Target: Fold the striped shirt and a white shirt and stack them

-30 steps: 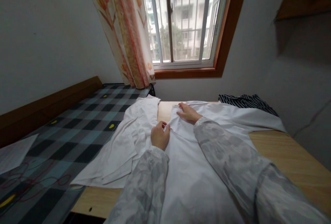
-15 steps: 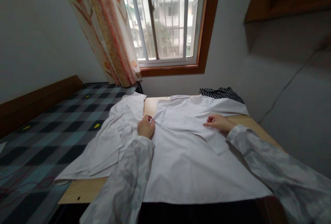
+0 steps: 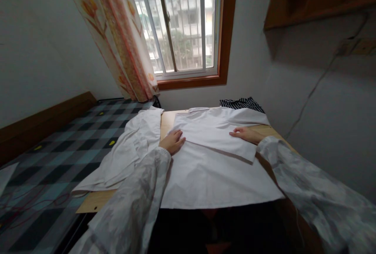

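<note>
White shirt (image 3: 217,187) is on the wood table (image 3: 167,121), in front of the wearer, spread mostly flat. Plain white all over, no print visible, greyer toward the near side where light drops off. Lower body is smooth bar a few soft ripples; hem fairly straight, running along the table's near edge, right corner coming to a point. A flat band, looks like a sleeve (image 3: 211,141), lies across the body left to right, slanting slightly toward the wearer at its right end. That end is cut square and the lower edge throws a thin dark shadow line. Beyond the band the cloth is more rumpled, with an arm of fabric reaching out to the right. Far end probably collar, too small to be sure. Left hand (image 3: 172,142) is palm down at the band's left end, fingers loosely extended on the cloth, nothing clenched. Right hand (image 3: 246,134) touches the band near its right end, fingers extended; pinch or plain contact, unclear from here. White garment (image 3: 132,144) lies creased to the left, partly over the checked bed (image 3: 76,136). Striped cloth (image 3: 242,104) sits behind the shirt.
</note>
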A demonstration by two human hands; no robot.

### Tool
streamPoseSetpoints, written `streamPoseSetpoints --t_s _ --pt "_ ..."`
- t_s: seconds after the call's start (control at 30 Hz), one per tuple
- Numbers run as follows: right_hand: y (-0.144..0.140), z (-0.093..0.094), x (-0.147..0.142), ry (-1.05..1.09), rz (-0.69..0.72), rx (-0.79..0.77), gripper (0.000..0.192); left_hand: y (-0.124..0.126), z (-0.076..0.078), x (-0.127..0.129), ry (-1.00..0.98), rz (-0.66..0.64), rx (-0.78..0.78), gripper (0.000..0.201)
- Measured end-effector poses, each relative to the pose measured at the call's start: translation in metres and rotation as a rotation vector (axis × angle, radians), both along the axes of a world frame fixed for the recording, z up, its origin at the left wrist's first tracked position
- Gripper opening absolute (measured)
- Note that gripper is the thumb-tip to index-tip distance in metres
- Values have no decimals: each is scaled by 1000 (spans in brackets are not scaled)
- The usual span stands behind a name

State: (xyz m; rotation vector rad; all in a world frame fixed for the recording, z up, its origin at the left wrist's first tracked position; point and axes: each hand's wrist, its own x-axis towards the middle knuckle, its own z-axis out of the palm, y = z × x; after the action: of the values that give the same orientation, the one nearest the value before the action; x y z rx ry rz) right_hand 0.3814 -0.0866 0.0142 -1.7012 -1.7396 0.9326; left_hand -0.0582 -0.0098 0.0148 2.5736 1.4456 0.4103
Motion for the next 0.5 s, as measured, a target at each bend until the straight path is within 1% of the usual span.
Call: streamPoseSetpoints --t_s 0.07,0.1,0.2,0.27,0.33,0.4,0.5 --pt "-8 -1 6 -190 81 32 52 2 -1 -7 8 74 -15 42" --pt "-14 -2 8 -241 120 35 50 3 -1 -11 11 107 -19 42" --pt "-32 -7 11 -267 193 33 45 3 3 -19 37 214 -9 42" --pt "-38 -8 11 -267 203 40 41 3 6 -22 74 296 10 41" --pt "-37 -7 11 -291 192 64 38 5 9 -22 99 375 39 40" --pt "-31 -6 6 -326 143 149 39 13 11 -20 77 451 55 41" --pt "-15 -9 -11 -381 76 396 47 34 13 -11 -47 566 3 50"
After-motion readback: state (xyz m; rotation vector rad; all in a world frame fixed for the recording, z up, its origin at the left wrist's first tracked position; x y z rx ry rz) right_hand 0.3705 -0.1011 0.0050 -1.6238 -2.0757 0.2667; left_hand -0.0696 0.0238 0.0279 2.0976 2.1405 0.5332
